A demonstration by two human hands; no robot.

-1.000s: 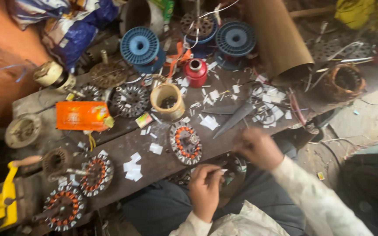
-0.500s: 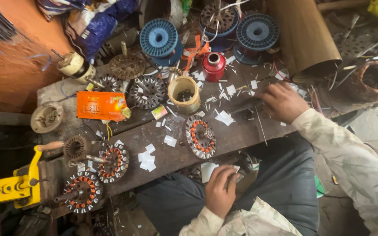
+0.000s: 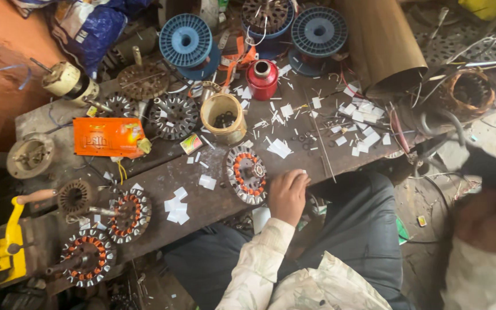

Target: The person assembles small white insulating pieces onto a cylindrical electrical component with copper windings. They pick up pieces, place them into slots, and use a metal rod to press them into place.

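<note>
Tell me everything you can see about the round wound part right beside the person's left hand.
The round stator lies flat near the front edge of the wooden bench. It looks like a grey metal ring of slotted teeth wound with orange-red copper coils, with a small hub at its centre. The left hand rests against its right side. White paper scraps lie just to its left.

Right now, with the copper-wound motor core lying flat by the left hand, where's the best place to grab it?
Probably by the outer metal rim of the motor core, pinched across its width from above. It lies flat on the bench with copper windings facing up, so the rim is the sturdy part. The left hand already rests at its right edge, so coming from that side looks easiest.
</note>
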